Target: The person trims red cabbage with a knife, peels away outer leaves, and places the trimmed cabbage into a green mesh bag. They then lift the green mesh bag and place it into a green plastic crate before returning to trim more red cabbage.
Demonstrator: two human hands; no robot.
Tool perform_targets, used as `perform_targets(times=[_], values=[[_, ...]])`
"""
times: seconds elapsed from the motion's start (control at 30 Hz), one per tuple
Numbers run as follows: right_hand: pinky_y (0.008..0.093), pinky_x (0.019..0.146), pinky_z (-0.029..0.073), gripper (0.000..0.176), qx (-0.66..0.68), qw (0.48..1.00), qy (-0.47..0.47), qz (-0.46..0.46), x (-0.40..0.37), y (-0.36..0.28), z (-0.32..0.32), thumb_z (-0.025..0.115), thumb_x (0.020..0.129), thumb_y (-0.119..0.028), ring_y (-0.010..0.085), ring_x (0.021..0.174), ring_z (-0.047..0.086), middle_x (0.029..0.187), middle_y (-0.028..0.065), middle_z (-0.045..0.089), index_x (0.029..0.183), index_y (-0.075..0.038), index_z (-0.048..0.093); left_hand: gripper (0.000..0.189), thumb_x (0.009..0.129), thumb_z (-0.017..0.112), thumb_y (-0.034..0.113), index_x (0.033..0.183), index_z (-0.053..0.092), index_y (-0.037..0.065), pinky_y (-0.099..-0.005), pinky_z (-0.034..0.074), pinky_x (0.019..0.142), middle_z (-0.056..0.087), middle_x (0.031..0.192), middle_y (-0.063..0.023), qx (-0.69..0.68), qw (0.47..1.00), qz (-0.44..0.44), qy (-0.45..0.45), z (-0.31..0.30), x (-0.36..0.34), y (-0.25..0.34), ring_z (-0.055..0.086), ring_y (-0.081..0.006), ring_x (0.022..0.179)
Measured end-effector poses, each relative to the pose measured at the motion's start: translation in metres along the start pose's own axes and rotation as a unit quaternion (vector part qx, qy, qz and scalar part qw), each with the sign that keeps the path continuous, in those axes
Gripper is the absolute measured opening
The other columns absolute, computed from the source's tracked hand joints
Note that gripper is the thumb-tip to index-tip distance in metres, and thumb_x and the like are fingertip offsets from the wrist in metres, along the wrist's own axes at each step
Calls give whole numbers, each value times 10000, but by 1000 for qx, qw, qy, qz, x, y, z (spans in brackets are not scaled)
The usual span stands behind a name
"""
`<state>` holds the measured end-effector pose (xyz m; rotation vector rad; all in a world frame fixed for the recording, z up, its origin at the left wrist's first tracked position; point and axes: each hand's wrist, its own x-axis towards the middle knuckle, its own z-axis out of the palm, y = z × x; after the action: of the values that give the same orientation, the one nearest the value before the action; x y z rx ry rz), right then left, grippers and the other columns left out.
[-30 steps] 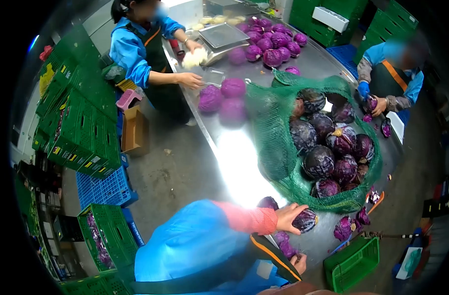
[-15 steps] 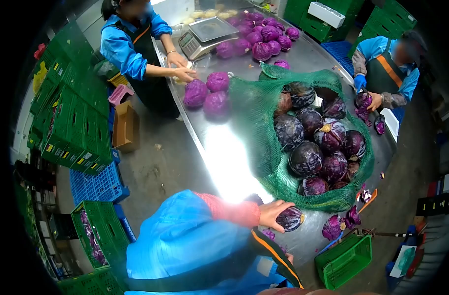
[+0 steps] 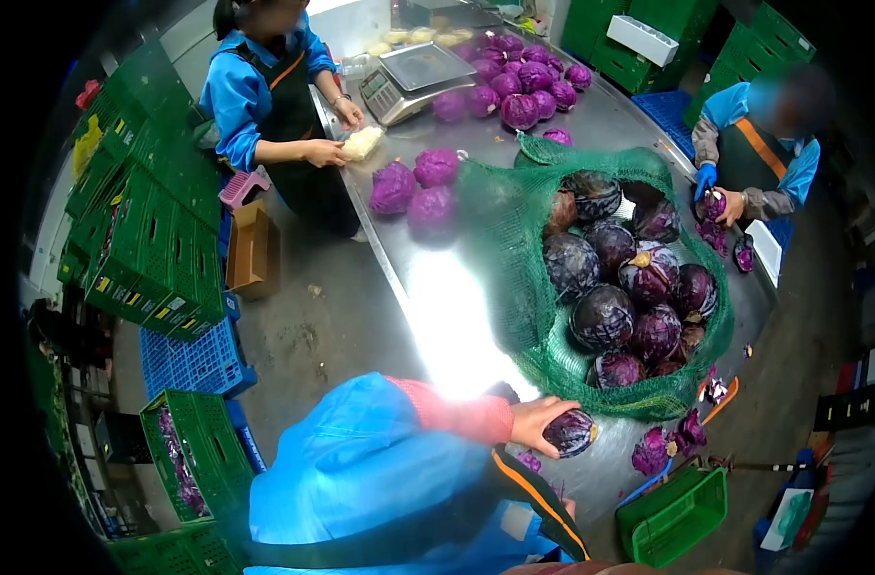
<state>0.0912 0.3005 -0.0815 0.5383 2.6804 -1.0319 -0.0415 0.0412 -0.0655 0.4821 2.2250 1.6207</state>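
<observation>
My left hand [image 3: 541, 425], in a pink cuff and blue sleeve, is closed around the side of a dark red cabbage [image 3: 570, 434] on the metal table [image 3: 590, 474]. The cabbage's pale cut stem faces right. Only a bit of my right hand [image 3: 568, 506] shows beyond the apron edge, below the left hand; its fingers and anything in them are mostly hidden. Just beyond the left hand, a green mesh bag [image 3: 638, 404] lies open, with several dark, untrimmed red cabbages [image 3: 602, 318] in it. Loose purple leaves [image 3: 653, 452] lie right of the held cabbage.
Across the table are trimmed purple cabbages [image 3: 521, 112] and a scale [image 3: 413, 77]. A co-worker [image 3: 265, 105] stands at far left, another [image 3: 758, 144] at right trimming a cabbage. A green crate [image 3: 672, 517] stands at lower right; stacked green crates [image 3: 150, 249] line the left.
The whole view has shifted slightly. My left hand stays on the cabbage, which looks turned a little. The far-left co-worker now holds a pale yellowish piece near the table edge.
</observation>
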Motion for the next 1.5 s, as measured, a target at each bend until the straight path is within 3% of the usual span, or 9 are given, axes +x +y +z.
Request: perform_targets(times=[0.23, 0.33, 0.43, 0.6, 0.63, 0.77, 0.83, 1.1, 1.5], values=[[432, 687, 491, 237, 33, 998, 3, -45, -4, 1, -2, 622, 829, -268, 370, 747, 624, 811, 190, 645, 942, -63, 656, 1093, 655, 843, 298, 1493, 190, 44, -448, 357, 1061, 378, 1356, -233, 1, 1000, -2, -3, 3, 0, -3, 395, -371, 1278], [452, 674, 484, 226, 36, 998, 6, -49, -6, -2, -1, 613, 831, -257, 401, 740, 615, 796, 210, 637, 927, -55, 648, 1067, 626, 845, 446, 1457, 282, 86, -411, 444, 957, 488, 1177, -210, 48, 993, 69, 79, 19, 6, -31, 510, -369, 1128], [482, 635, 481, 226, 3, 984, 100, -147, 15, 57, 26, 637, 781, -244, 426, 730, 613, 775, 217, 628, 894, -49, 643, 1078, 619, 845, 454, 1450, 296, 41, -412, 415, 1001, 491, 1207, -219, 51, 993, 64, 87, 31, 12, -47, 504, -367, 1153], [501, 701, 495, 258, -36, 990, 34, -134, 0, 25, 3, 622, 817, -274, 412, 793, 632, 870, 189, 658, 1011, -108, 656, 1054, 619, 866, 387, 1457, 303, 85, -445, 388, 1035, 445, 1254, -224, 24, 988, 131, 73, 74, 35, -131, 461, -375, 1202], [408, 580, 474, 135, -64, 975, 111, -183, -3, 24, 6, 657, 802, -135, 331, 594, 595, 660, 180, 582, 868, -39, 587, 1050, 624, 868, 367, 1459, 296, 86, -441, 388, 1038, 436, 1255, -222, -20, 992, 104, 64, 52, 24, -93, 460, -370, 1203], [440, 665, 496, 184, -15, 982, 104, -156, -5, 5, 4, 626, 806, -161, 375, 742, 640, 806, 185, 642, 956, -54, 613, 1055, 628, 875, 343, 1456, 283, 65, -426, 382, 1050, 421, 1253, -225, 1, 998, 39, 52, 18, 7, -23, 456, -362, 1200], [484, 779, 510, 304, -40, 991, 38, -123, -2, 18, 0, 586, 849, -281, 409, 887, 648, 973, 195, 676, 1072, -77, 619, 1060, 627, 878, 341, 1454, 280, 57, -430, 373, 1057, 412, 1264, -229, -11, 998, 29, 48, 17, 7, -21, 448, -365, 1206], [489, 787, 497, 281, -70, 994, 28, -75, -14, -3, -12, 578, 887, -276, 410, 901, 637, 956, 225, 662, 1077, -70, 606, 1055, 635, 877, 335, 1451, 270, 54, -447, 345, 1081, 383, 1298, -237, -31, 999, 11, 43, 19, 4, -16, 413, -367, 1238], [491, 636, 481, 182, -38, 966, 133, -216, -8, 12, 2, 667, 793, -173, 412, 713, 617, 762, 201, 629, 891, -36, 597, 1057, 632, 880, 340, 1450, 273, 58, -446, 356, 1074, 393, 1272, -233, 2, 998, 2, 58, 18, 0, 0, 438, -356, 1209]])
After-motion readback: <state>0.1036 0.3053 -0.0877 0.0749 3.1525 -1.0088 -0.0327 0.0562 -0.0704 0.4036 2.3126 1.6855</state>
